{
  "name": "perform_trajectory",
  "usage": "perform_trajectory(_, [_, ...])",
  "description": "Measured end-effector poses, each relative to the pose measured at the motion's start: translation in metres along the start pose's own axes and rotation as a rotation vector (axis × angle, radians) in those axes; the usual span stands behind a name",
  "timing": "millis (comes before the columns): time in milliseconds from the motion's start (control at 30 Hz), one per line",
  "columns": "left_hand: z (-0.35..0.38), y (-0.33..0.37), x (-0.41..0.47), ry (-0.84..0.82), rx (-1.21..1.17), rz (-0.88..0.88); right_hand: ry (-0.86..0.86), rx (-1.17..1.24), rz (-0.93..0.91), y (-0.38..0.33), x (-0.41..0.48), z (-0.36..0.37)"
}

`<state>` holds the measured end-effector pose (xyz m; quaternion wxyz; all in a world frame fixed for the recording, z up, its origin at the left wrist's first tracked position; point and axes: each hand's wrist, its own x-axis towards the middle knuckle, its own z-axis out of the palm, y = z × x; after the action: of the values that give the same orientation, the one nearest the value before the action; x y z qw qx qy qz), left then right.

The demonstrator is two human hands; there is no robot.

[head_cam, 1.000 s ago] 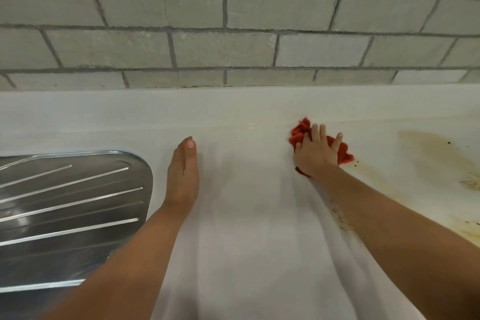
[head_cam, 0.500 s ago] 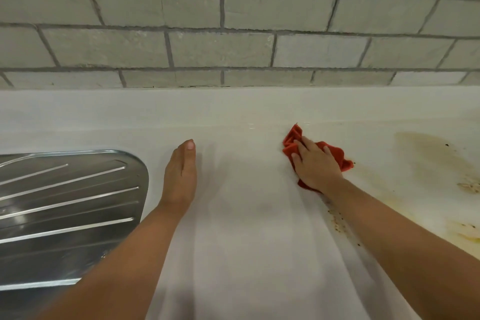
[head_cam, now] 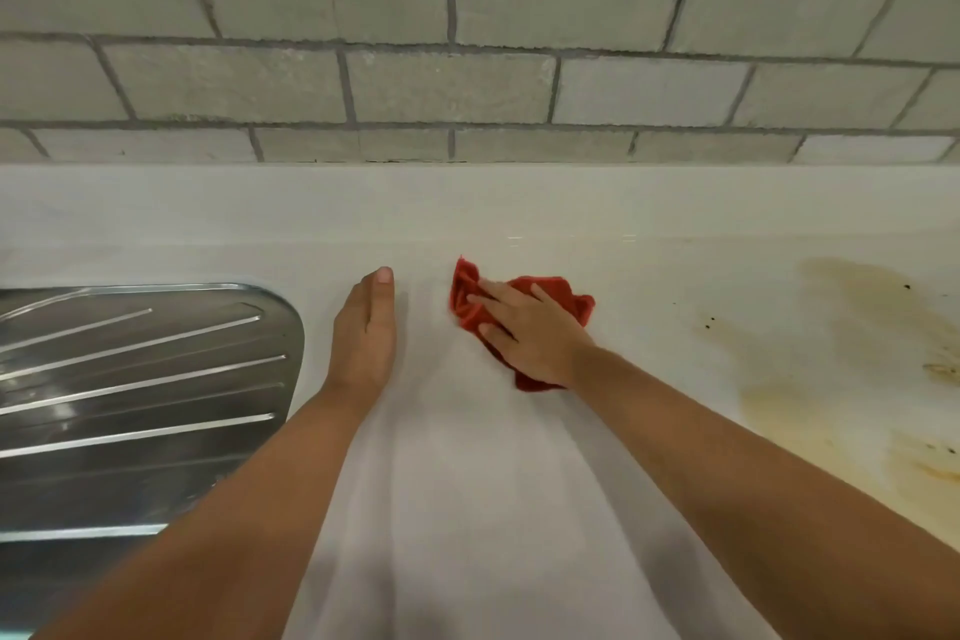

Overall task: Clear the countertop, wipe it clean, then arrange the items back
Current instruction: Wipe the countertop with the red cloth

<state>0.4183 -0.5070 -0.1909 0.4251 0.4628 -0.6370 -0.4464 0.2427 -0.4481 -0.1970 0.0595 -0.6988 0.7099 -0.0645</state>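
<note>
The steel drainboard (head_cam: 130, 379) lies far left; just beside it my left hand (head_cam: 363, 333) rests on the white countertop (head_cam: 467, 483), fingers straight, holding nothing. My right hand (head_cam: 535, 333) presses flat, fingers spread, on the red cloth (head_cam: 566, 299); brown stains (head_cam: 857, 327) lie well off to its right

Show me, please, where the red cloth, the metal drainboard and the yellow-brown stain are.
red cloth (head_cam: 566, 299): head view, bare fold at its right end.
metal drainboard (head_cam: 156, 379): head view, ribbed middle.
yellow-brown stain (head_cam: 857, 307): head view, upper patch.
</note>
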Motion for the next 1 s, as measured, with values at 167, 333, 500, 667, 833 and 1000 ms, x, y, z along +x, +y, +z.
perform_trajectory(167, [0.0, -0.001, 0.002, -0.006, -0.008, 0.005, -0.012, -0.061, 0.095, 0.066, -0.025, -0.013])
perform_trajectory(333, [0.0, -0.002, 0.003, -0.01, -0.008, 0.013, -0.029, -0.075, 0.439, 0.057, 0.006, -0.009])
perform_trajectory(500, [-0.004, -0.003, 0.002, -0.018, 0.0, 0.032, -0.019, -0.054, 0.38, 0.024, -0.082, -0.004])
perform_trajectory(667, [-0.005, 0.002, -0.004, -0.064, 0.023, 0.069, -0.004, -0.018, 0.365, -0.006, -0.185, -0.008])
perform_trajectory(833, [0.014, 0.025, -0.031, -0.196, 0.002, 0.14, 0.028, -0.042, 0.503, 0.012, -0.129, -0.007])
perform_trajectory(1000, [0.052, 0.029, -0.073, -0.387, 0.111, 0.178, 0.048, -0.024, 0.518, 0.023, -0.096, -0.008])
